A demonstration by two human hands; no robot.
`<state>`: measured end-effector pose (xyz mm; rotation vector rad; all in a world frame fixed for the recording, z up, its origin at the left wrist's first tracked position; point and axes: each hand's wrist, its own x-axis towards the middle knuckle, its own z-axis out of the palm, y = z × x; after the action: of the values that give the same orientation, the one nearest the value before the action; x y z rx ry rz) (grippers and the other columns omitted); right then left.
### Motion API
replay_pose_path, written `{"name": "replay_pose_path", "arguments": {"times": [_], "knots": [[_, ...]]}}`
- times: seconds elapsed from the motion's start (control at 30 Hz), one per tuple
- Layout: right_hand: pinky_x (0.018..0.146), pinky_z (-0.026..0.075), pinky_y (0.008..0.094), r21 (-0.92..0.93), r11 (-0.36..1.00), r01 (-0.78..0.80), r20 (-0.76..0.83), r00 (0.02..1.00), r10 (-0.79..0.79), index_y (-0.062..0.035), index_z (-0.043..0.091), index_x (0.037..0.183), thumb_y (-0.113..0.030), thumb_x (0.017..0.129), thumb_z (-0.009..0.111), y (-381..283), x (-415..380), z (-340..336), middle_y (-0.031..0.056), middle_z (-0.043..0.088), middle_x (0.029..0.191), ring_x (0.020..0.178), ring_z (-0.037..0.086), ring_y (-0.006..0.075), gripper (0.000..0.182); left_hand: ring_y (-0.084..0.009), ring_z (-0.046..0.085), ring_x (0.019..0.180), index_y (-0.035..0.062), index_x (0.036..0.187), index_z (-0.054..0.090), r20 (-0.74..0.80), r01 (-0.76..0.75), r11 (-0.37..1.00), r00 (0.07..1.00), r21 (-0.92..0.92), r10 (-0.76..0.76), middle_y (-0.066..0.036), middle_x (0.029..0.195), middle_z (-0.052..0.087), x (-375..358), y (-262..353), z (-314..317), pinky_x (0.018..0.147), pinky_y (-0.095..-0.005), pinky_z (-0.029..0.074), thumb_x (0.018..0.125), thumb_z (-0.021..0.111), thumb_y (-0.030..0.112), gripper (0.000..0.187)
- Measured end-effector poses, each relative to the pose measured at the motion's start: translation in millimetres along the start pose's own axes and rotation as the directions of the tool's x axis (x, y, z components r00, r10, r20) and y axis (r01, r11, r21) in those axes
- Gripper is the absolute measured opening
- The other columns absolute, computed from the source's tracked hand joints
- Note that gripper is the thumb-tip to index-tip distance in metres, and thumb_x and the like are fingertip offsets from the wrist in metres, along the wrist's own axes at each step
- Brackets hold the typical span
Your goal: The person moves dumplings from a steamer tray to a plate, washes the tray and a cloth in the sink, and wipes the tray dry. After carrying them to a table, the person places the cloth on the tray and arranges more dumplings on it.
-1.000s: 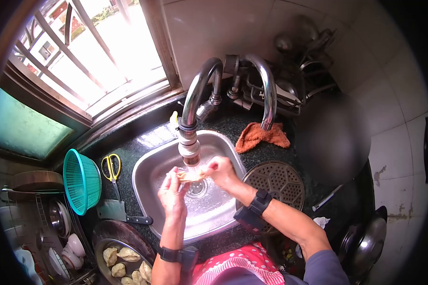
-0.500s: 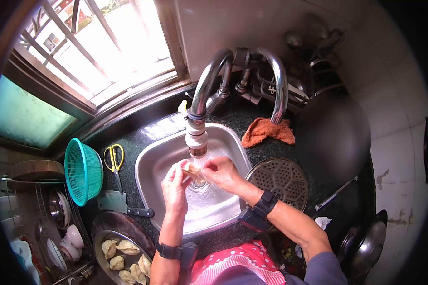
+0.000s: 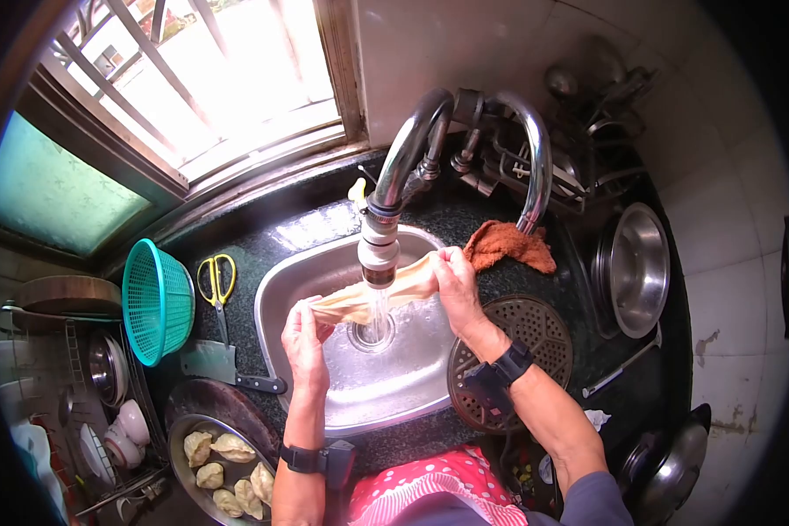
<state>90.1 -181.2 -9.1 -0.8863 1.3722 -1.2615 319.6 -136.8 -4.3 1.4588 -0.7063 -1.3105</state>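
Stretched across the sink under the tap is a limp, pale yellow strip (image 3: 412,285), wet and soft-looking; its exact kind I cannot make out. My left hand (image 3: 307,326) pinches its left end, and my right hand (image 3: 456,280) grips the right end slightly higher. Water from the tap (image 3: 379,259) runs down past the middle of the strip toward the drain (image 3: 372,333). Below the hands lies the steel sink (image 3: 368,399).
Left of the sink stand a green basket (image 3: 156,302), yellow-handled scissors (image 3: 217,280) and a cleaver (image 3: 210,361). A metal pan (image 3: 188,469) holds several pale lumps. To the right are an orange cloth (image 3: 508,245), a perforated steamer plate (image 3: 535,351) and a steel bowl (image 3: 640,272).
My hands have moved apart, drawing the bunched strip out lengthwise beneath the tap. The dark round shape at the right has gone, and a steel bowl shows there.
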Motion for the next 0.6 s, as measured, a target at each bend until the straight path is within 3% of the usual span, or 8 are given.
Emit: {"name": "replay_pose_path", "arguments": {"times": [0.1, 0.17, 0.23, 0.3, 0.4, 0.47, 0.53, 0.6], "knots": [[0.066, 0.048, 0.0293, -0.41, 0.867, 0.285, 0.071, 0.957, -0.281, -0.0026, 0.05, 0.095, -0.02, 0.093, 0.056, 2.3, 2.1, 5.8, 0.0072, 0.057, 0.076, 0.072, 0.058, 0.0167, 0.018, -0.0065, 0.062, 0.077, 0.0094, 0.113, 0.059, -0.009, -0.027, 0.997, 1.0, -0.075, 0.026, -0.001, 0.094, 0.065, -3.1, 2.3, 5.6, 0.07, -0.0228, 0.051, 0.102, 0.042, 0.034, 0.031], [0.067, 0.049, 0.0347, -0.364, 0.922, 0.129, 0.177, 0.982, -0.068, -0.0039, 0.052, 0.1, -0.021, 0.09, 0.061, -9.1, -6.8, 6.6, 0.0128, 0.059, 0.079, 0.073, 0.061, 0.0244, 0.021, -0.0074, 0.062, 0.075, 0.0087, 0.114, 0.058, -0.016, -0.036, 0.994, 0.999, -0.101, 0.035, -0.002, 0.094, 0.065, -3.6, 6.4, 8.5, 0.07, -0.0244, 0.053, 0.103, 0.041, 0.033, 0.031], [0.064, 0.049, 0.0322, -0.526, 0.587, 0.616, 0.555, 0.771, -0.312, -0.0037, 0.059, 0.1, -0.021, 0.085, 0.068, -20.3, -16.6, 2.8, 0.0107, 0.06, 0.081, 0.069, 0.06, 0.0224, 0.024, -0.0091, 0.063, 0.072, 0.0076, 0.115, 0.057, -0.018, -0.013, 0.998, 1.0, -0.06, 0.012, -0.004, 0.091, 0.064, -3.5, 8.9, 8.6, 0.07, -0.0268, 0.055, 0.104, 0.039, 0.031, 0.031], [0.066, 0.049, 0.0358, -0.599, 0.475, 0.645, 0.644, 0.74, -0.193, -0.0042, 0.064, 0.097, -0.022, 0.081, 0.072, -14.5, -17.8, -4.5, 0.0152, 0.06, 0.085, 0.071, 0.061, 0.0279, 0.025, -0.0106, 0.064, 0.078, 0.0059, 0.119, 0.056, -0.009, -0.015, 0.996, 1.0, -0.084, 0.014, -0.004, 0.092, 0.064, 1.5, 1.3, 1.2, 0.07, -0.0271, 0.055, 0.103, 0.042, 0.029, 0.031], [0.068, 0.049, 0.0372, -0.739, 0.563, 0.37, 0.535, 0.83, 0.157, -0.0029, 0.064, 0.092, -0.023, 0.083, 0.069, -19.5, -16.1, -1.5, 0.0151, 0.059, 0.085, 0.078, 0.063, 0.024, 0.022, -0.0119, 0.064, 0.084, 0.0037, 0.124, 0.054, -0.069, -0.219, 0.974, 0.972, 0.06, 0.223, -0.005, 0.092, 0.064, 9.4, -13.4, -3.9, 0.071, -0.0288, 0.055, 0.101, 0.047, 0.024, 0.031], [0.073, 0.053, 0.0366, -0.214, 0.958, -0.192, 0.431, 0.861, 0.269, -0.0008, 0.062, 0.094, -0.021, 0.086, 0.065, -22.8, -18.4, 7.3, 0.0125, 0.06, 0.088, 0.086, 0.063, 0.0212, 0.021, -0.0138, 0.062, 0.085, 0.0024, 0.127, 0.052, -0.143, -0.105, 0.994, 0.984, 0.026, 0.108, -0.005, 0.096, 0.064, 8.7, -18.0, -4.0, 0.072, -0.0288, 0.053, 0.097, 0.054, 0.015, 0.033], [0.078, 0.056, 0.0383, 0.36, 0.783, -0.508, 0.412, 0.839, 0.355, -0.0001, 0.06, 0.097, -0.014, 0.088, 0.061, -6.8, -16.6, 19.2, 0.01, 0.061, 0.094, 0.089, 0.064, 0.0209, 0.017, -0.0152, 0.063, 0.086, 0.0022, 0.126, 0.053, -0.159, 0.085, 0.98, 0.981, -0.178, -0.113, -0.006, 0.099, 0.064, 4.4, -28.2, 4.0, 0.075, -0.0299, 0.052, 0.095, 0.056, 0.012, 0.032], [0.077, 0.055, 0.0365, 0.327, 0.762, -0.559, 0.423, 0.808, 0.411, -0.0007, 0.061, 0.098, -0.012, 0.088, 0.06, 15.5, -22.8, 38.4, 0.0099, 0.062, 0.093, 0.087, 0.064, 0.0196, 0.015, -0.0208, 0.063, 0.092, 0.003, 0.12, 0.055, 0.05, 0.305, 0.818, 0.945, -0.487, -0.322, -0.01, 0.108, 0.062, -1.7, -49.7, 8.3, 0.08, -0.0366, 0.052, 0.091, 0.059, 0.011, 0.031]]}}
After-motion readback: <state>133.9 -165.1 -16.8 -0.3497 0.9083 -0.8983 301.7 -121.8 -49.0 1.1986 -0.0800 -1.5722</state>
